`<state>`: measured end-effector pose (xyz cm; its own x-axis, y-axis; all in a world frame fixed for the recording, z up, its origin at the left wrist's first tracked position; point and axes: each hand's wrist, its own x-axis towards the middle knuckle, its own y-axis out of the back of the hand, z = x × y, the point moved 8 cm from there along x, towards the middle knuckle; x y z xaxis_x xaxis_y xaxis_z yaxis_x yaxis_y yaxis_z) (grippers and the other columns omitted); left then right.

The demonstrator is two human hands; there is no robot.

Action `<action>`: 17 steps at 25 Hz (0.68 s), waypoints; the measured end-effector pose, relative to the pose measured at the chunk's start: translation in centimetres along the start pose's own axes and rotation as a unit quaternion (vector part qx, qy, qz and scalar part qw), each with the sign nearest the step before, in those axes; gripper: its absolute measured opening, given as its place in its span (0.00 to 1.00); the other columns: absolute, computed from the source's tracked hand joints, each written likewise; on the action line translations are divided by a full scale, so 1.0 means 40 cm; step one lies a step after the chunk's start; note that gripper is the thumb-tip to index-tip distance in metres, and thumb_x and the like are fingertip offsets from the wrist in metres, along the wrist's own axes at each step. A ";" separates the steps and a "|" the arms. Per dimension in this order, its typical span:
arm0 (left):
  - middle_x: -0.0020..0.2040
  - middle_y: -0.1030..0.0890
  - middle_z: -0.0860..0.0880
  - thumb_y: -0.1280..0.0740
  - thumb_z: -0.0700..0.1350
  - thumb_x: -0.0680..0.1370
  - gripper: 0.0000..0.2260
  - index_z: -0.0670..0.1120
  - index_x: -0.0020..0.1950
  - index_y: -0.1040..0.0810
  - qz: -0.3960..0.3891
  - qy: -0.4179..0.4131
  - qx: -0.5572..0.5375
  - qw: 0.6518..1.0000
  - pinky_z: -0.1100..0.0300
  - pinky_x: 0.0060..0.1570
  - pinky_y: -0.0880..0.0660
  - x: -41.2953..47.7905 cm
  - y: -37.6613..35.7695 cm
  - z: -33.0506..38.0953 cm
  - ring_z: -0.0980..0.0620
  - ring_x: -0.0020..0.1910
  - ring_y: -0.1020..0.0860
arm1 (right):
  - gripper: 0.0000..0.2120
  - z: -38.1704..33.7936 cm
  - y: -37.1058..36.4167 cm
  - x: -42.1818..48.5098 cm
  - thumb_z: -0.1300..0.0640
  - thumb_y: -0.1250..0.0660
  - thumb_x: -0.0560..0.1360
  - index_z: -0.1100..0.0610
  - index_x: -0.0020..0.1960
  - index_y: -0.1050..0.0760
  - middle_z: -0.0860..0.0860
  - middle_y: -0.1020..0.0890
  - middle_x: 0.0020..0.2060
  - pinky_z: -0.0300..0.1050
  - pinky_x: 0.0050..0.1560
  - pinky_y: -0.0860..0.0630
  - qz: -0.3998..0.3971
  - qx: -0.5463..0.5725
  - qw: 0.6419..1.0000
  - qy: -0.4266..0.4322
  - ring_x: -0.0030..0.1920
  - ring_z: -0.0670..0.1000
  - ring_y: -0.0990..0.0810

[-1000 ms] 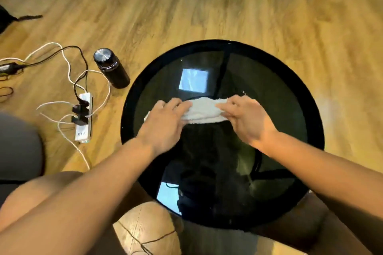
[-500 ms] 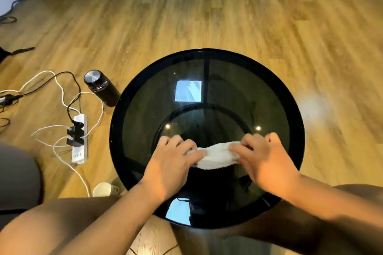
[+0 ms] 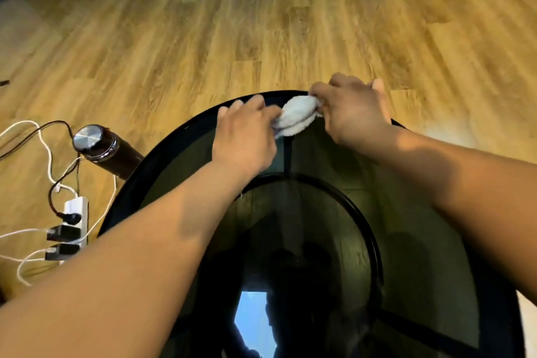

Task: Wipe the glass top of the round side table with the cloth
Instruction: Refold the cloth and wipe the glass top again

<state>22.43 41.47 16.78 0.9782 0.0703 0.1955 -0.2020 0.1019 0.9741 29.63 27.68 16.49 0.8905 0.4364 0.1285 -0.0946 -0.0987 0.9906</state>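
Left hand (image 3: 244,136): arm outstretched, fingers pinching the cloth (image 3: 296,116) — near end.
Right hand (image 3: 354,113): knuckles up, gripping its far end at the bench (image 3: 162,160) rim.

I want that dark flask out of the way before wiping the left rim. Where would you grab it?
Probably around the dark flask's body just below its steel cap, reaching from the left: it stands upright on the floor, its base hidden behind the table rim.
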 end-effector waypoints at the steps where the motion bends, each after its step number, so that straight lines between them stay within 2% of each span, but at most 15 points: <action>1: 0.53 0.25 0.48 0.35 0.43 0.78 0.15 0.51 0.64 0.23 0.002 0.029 -0.018 0.999 0.50 0.55 0.34 0.033 -0.009 -0.008 0.42 0.55 0.26 | 0.15 0.002 -0.008 0.029 0.56 0.39 0.78 0.45 0.63 0.29 0.52 0.24 0.54 0.57 0.57 0.37 -0.002 -0.012 1.000 0.002 0.56 0.57 0.25; 4: 0.53 0.24 0.48 0.34 0.42 0.77 0.16 0.52 0.64 0.22 0.009 0.094 -0.040 0.995 0.53 0.53 0.35 0.070 -0.027 -0.006 0.42 0.54 0.26 | 0.13 0.013 -0.013 0.043 0.52 0.39 0.79 0.46 0.64 0.28 0.53 0.24 0.55 0.56 0.57 0.38 0.021 -0.015 0.999 0.023 0.57 0.57 0.25; 6: 0.56 0.23 0.48 0.36 0.40 0.76 0.18 0.52 0.65 0.23 0.001 0.096 -0.008 0.995 0.53 0.54 0.35 0.056 -0.028 0.025 0.42 0.54 0.27 | 0.13 0.037 0.000 0.013 0.50 0.40 0.80 0.46 0.64 0.27 0.54 0.23 0.54 0.56 0.57 0.38 0.025 -0.003 0.999 0.029 0.58 0.58 0.25; 9: 0.58 0.23 0.48 0.38 0.40 0.76 0.19 0.53 0.66 0.25 -0.033 0.051 0.018 0.998 0.51 0.55 0.34 0.025 -0.007 0.103 0.42 0.56 0.27 | 0.15 0.109 0.016 -0.060 0.49 0.41 0.81 0.45 0.66 0.28 0.55 0.23 0.55 0.55 0.56 0.37 -0.009 0.010 1.000 0.015 0.58 0.61 0.25; 11: 0.58 0.23 0.48 0.38 0.40 0.76 0.20 0.53 0.67 0.25 -0.060 0.000 0.016 0.998 0.52 0.55 0.35 -0.020 -0.002 0.181 0.42 0.56 0.28 | 0.17 0.158 0.023 -0.143 0.51 0.40 0.80 0.46 0.68 0.29 0.56 0.23 0.54 0.55 0.55 0.33 -0.031 -0.002 1.000 0.004 0.56 0.63 0.24; 17: 0.60 0.23 0.48 0.39 0.39 0.77 0.17 0.50 0.65 0.26 -0.106 -0.123 -0.011 0.987 0.53 0.54 0.35 -0.290 0.041 0.343 0.44 0.55 0.28 | 0.16 0.193 0.068 -0.464 0.52 0.40 0.79 0.48 0.67 0.29 0.57 0.21 0.50 0.53 0.52 0.25 -0.102 -0.033 0.994 -0.036 0.49 0.63 0.20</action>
<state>11.42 27.23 17.67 0.9801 -0.1983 0.0117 0.0104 0.1102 0.9938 16.28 12.40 16.45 0.9231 0.3768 -0.0768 0.0648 0.0444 0.9969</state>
